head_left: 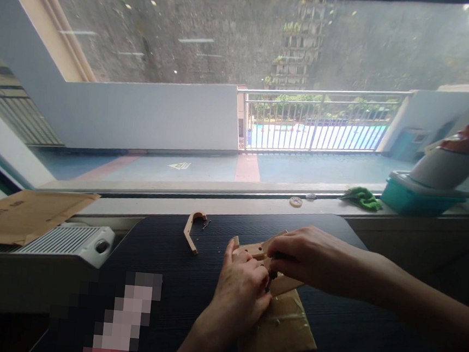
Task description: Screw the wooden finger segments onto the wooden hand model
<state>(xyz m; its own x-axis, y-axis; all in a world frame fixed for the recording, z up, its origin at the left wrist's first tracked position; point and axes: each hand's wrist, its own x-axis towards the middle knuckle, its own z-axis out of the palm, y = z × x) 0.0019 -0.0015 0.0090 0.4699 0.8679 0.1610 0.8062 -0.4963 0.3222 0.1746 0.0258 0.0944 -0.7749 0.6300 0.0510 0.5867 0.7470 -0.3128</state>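
On the dark table (161, 257) my left hand (241, 286) presses down on a light wooden piece (258, 250), its fingers curled on the wood and the thumb raised. My right hand (305, 256) reaches in from the right, closed on a small dark tool (272, 272) whose tip points down at the wood between both hands. Under the hands lies a flat wooden block (282, 333) in clear wrap. A curved wooden part (192, 230) lies apart to the left, with tiny dark screws (206, 224) beside it.
A window spans the far side, looking onto a balcony with a railing. A cardboard box (21, 215) and a white heater (68, 241) sit at left. On the sill lie a tape roll (296, 201), a green cloth (362, 197) and a teal container (421, 198).
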